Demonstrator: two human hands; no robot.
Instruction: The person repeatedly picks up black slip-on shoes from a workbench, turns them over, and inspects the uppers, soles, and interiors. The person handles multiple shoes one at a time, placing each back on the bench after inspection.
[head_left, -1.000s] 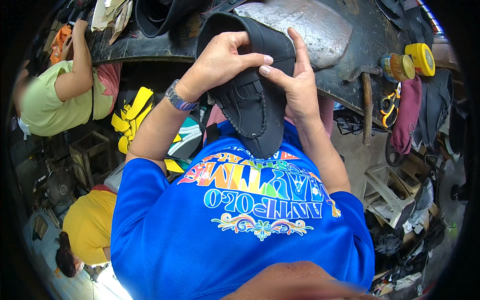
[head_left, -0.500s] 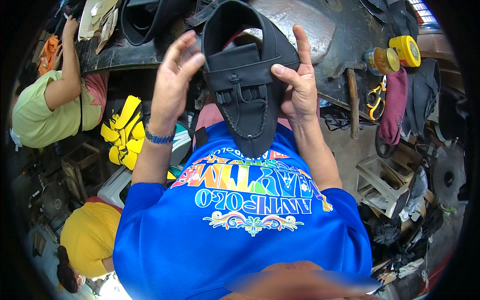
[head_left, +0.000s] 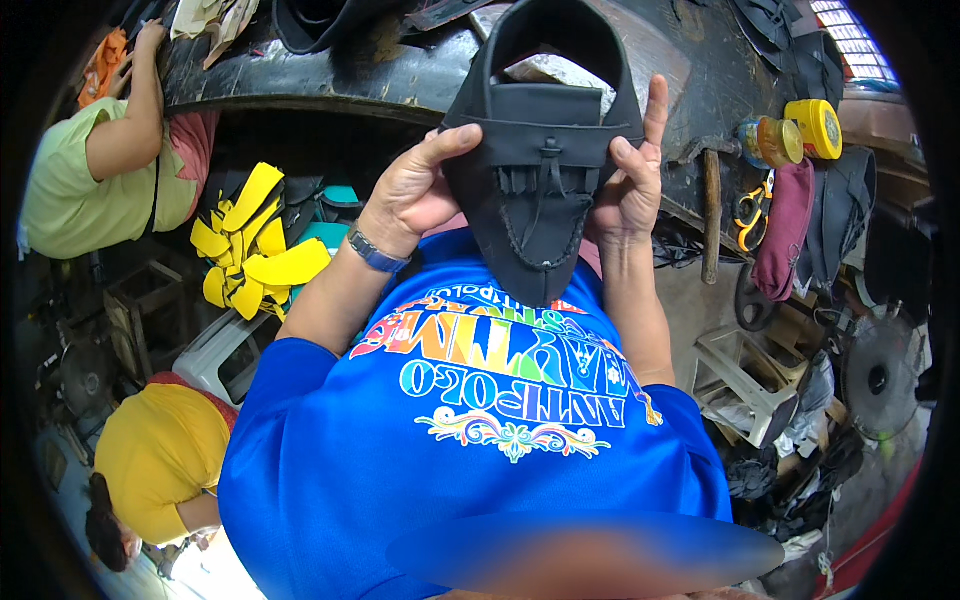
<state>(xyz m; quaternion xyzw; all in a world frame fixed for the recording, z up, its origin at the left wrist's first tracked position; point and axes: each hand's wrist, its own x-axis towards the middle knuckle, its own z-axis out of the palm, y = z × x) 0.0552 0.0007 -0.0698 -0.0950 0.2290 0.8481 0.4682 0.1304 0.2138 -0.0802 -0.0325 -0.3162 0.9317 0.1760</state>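
A black moccasin-style shoe upper (head_left: 543, 215), with a stitched, puckered toe seam and a lace bow on its strap, is held up in front of my chest. Its toe points down toward me, and the open heel loop is at the far end. On its left side my left hand (head_left: 415, 190) grips the edge, thumb on top and fingers mostly hidden beneath. My right hand (head_left: 630, 185) pinches the right edge with the thumb on the strap's end, while its index finger sticks up free.
The dark worktable (head_left: 400, 75) lies beyond the upper. Toward its right are a hammer (head_left: 711, 215), orange-handled scissors (head_left: 752, 215), a glass jar (head_left: 778, 143), a yellow tub (head_left: 815, 128) and maroon cloth (head_left: 783, 230). Yellow cut pieces (head_left: 250, 255) lie left, near two other people.
My left hand, earlier apart from the upper with fingers spread, has closed on its left edge. The upper has shifted to the right, with my right hand still on it.
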